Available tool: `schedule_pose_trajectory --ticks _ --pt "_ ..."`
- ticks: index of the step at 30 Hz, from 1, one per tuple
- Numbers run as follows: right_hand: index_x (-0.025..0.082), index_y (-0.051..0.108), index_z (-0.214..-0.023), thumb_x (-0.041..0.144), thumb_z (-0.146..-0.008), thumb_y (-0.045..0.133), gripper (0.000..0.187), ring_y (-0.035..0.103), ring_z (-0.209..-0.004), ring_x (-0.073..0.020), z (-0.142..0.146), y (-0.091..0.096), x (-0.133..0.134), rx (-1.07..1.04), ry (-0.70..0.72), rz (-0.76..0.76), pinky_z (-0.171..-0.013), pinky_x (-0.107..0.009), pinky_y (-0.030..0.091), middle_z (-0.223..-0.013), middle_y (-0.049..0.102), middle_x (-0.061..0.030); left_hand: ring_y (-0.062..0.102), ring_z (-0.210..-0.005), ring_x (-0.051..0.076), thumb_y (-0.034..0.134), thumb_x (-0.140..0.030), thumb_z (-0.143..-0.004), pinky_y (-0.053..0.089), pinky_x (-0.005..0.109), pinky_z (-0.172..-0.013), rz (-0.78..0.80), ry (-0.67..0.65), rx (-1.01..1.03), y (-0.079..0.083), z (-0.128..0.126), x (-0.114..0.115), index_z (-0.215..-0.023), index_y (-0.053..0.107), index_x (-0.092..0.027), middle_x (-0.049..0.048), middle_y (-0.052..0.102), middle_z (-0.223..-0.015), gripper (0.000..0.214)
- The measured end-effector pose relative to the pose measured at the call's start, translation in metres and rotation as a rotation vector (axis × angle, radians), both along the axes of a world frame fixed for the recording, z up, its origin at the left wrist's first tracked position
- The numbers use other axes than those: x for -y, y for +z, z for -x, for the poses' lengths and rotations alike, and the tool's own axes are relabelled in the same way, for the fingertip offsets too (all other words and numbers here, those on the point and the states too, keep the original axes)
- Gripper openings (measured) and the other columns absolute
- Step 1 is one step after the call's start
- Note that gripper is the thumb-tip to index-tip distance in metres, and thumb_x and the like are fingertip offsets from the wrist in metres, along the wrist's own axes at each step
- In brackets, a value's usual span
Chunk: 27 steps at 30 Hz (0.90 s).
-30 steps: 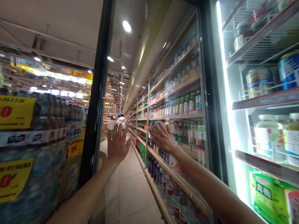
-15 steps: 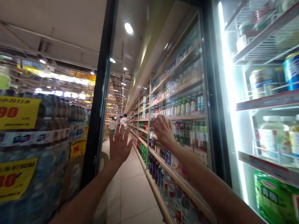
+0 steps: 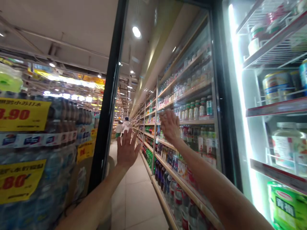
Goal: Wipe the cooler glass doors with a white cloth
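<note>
The left hand point(image 3: 127, 150) is open, fingers spread, holding nothing, at 3 o'clock from the black door frame point(image 3: 107, 95); the right hand point(image 3: 170, 126), equally open and empty, is raised at the glass door point(image 3: 187, 54); contact cannot be told.

Left: bottle stack point(image 3: 45, 179)
Ahead: aisle point(image 3: 136, 198)
Right: shelved bottles point(image 3: 189, 127) behind glass door point(image 3: 107, 105)
Far right: jars point(image 3: 285, 143) on cooler shelves point(image 3: 278, 108)

Head-worn view, looking down supermarket aisle point(image 3: 136, 198), close beside cooler door point(image 3: 109, 105)
</note>
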State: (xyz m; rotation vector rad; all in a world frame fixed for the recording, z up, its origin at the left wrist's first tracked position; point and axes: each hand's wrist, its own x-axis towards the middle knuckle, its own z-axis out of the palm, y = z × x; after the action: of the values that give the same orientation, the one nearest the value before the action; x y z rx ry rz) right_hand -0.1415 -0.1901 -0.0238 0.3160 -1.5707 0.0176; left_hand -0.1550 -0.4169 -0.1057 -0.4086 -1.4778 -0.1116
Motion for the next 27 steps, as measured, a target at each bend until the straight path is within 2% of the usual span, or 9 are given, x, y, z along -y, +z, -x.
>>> schedule_pose_trajectory --ticks 5,7,11,14,18,21,23,25,27 --pt "0.036 0.05 -0.126 0.033 -0.089 0.044 0.038 0.018 -0.139 -0.0214 0.0 -0.01 0.024 0.069 0.027 -0.495 -0.112 -0.049 0.013 -0.146 0.035 0.0016 0.02 -0.139 0.026 0.04 -0.033 -0.09 0.016 0.05 -0.112 0.037 0.036 -0.012 0.001 0.0 0.005 -0.136 0.038 -0.018 0.0145 0.033 -0.145 0.049" --pt "0.035 0.051 -0.125 0.029 -0.09 0.042 0.037 0.02 -0.138 -0.0234 -0.004 -0.001 -0.011 0.08 -0.005 -0.289 -0.11 -0.052 0.016 -0.147 0.034 -0.0005 0.021 -0.139 0.027 0.04 -0.033 -0.09 0.017 0.05 -0.111 0.041 0.044 -0.009 0.0 0.0 0.005 -0.135 0.04 -0.018 0.0144 0.034 -0.145 0.048" --pt "0.021 0.052 -0.127 0.025 -0.089 0.035 0.041 0.024 -0.135 -0.0323 -0.016 0.021 -0.104 -0.012 -0.038 0.546 -0.103 -0.061 0.021 -0.146 0.03 -0.0146 0.025 -0.137 0.028 0.039 -0.033 -0.089 0.017 0.051 -0.11 0.03 0.051 0.017 -0.001 -0.003 0.006 -0.134 0.042 -0.019 0.0131 0.036 -0.144 0.047" --pt "0.005 0.045 -0.13 0.025 -0.091 0.024 0.049 0.024 -0.132 -0.0407 -0.022 0.032 -0.137 -0.07 -0.033 0.777 -0.093 -0.071 0.021 -0.142 0.027 -0.0308 0.03 -0.135 0.028 0.04 -0.033 -0.088 0.019 0.051 -0.11 0.051 0.044 0.025 0.004 -0.006 0.01 -0.13 0.046 -0.02 0.0124 0.041 -0.141 0.044" --pt "0.013 0.046 -0.132 0.029 -0.092 0.028 0.046 0.02 -0.136 -0.0349 -0.014 0.044 -0.084 -0.043 -0.013 0.502 -0.101 -0.064 0.02 -0.146 0.028 -0.0201 0.032 -0.134 0.028 0.04 -0.034 -0.088 0.022 0.05 -0.109 0.035 0.037 0.035 0.023 -0.008 0.018 -0.126 0.05 -0.019 0.0128 0.044 -0.139 0.043" --pt "0.037 0.052 -0.124 0.033 -0.088 0.044 0.036 0.023 -0.137 -0.0206 -0.003 0.042 -0.006 0.022 0.018 0.125 -0.11 -0.047 0.022 -0.146 0.035 0.0047 0.028 -0.135 0.03 0.037 -0.037 -0.088 0.022 0.052 -0.108 -0.024 0.025 0.043 0.038 -0.007 0.021 -0.129 0.046 -0.016 0.0159 0.039 -0.141 0.047" --pt "0.039 0.052 -0.123 0.035 -0.088 0.047 0.036 0.021 -0.138 -0.0182 0.002 0.032 0.031 0.022 0.045 -0.26 -0.112 -0.044 0.02 -0.145 0.037 0.0072 0.027 -0.136 0.03 0.035 -0.037 -0.089 0.021 0.052 -0.108 -0.038 0.018 0.058 0.043 -0.007 0.021 -0.132 0.044 -0.015 0.0164 0.038 -0.142 0.049" --pt "0.037 0.052 -0.124 0.035 -0.089 0.045 0.035 0.019 -0.138 -0.0187 0.004 0.02 0.039 -0.001 0.06 -0.508 -0.112 -0.046 0.018 -0.145 0.036 0.0048 0.027 -0.136 0.029 0.035 -0.037 -0.089 0.021 0.052 -0.108 -0.033 0.018 0.08 0.044 -0.009 0.022 -0.132 0.043 -0.016 0.016 0.038 -0.142 0.049" --pt "0.035 0.053 -0.123 0.034 -0.09 0.042 0.035 0.019 -0.138 -0.0206 0.001 0.012 0.015 -0.011 0.04 -0.425 -0.111 -0.049 0.018 -0.146 0.035 0.002 0.027 -0.136 0.029 0.034 -0.037 -0.089 0.022 0.051 -0.108 -0.017 0.028 0.096 0.044 -0.011 0.023 -0.131 0.044 -0.016 0.0155 0.038 -0.142 0.048"
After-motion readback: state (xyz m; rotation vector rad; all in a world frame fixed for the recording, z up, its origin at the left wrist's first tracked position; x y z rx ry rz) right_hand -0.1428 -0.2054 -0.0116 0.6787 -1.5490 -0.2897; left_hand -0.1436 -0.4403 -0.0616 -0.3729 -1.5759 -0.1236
